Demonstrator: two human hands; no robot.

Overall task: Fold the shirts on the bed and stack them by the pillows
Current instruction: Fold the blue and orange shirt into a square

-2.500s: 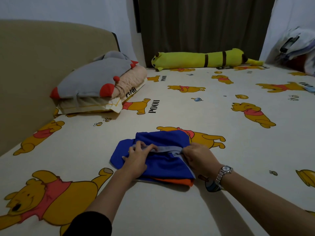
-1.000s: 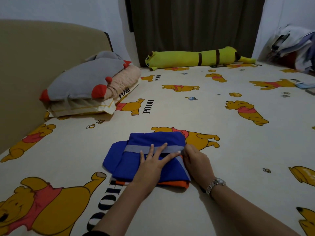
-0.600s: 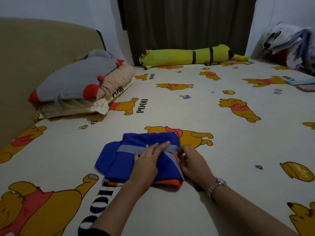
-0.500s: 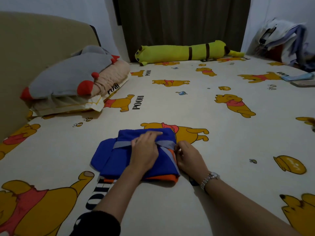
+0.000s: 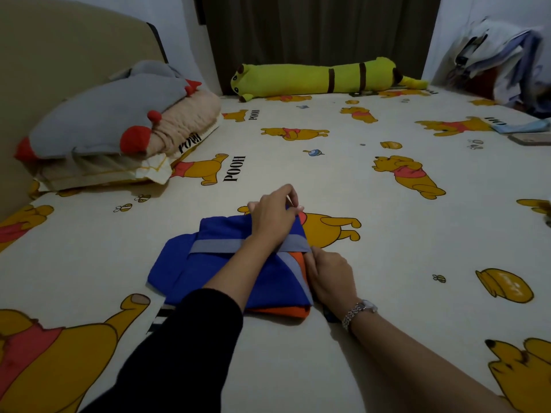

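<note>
From my seat at the feed, the folded blue shirt with a grey band and an orange layer beneath [image 5: 226, 275] lay on the cream bear-printed bedsheet [image 5: 372, 234], well short of the stacked pillows, grey-and-red over beige [image 5: 119, 126], which sat to its far left. The left hand [image 5: 272, 217] reached across the shirt's far right corner, fingers curled together; I could not tell whether they pinched the cloth, since the hand covered that corner. The right hand [image 5: 329, 274] pressed against the shirt's right edge, fingertips tucked out of sight at the fabric. A silver wristwatch [image 5: 359, 312] showed behind it. Something dark blue under that wrist was too hidden to name. Beyond the shirt lay a long yellow-green plush toy [image 5: 316, 77]; a clothes heap was cut off at the right edge.
</note>
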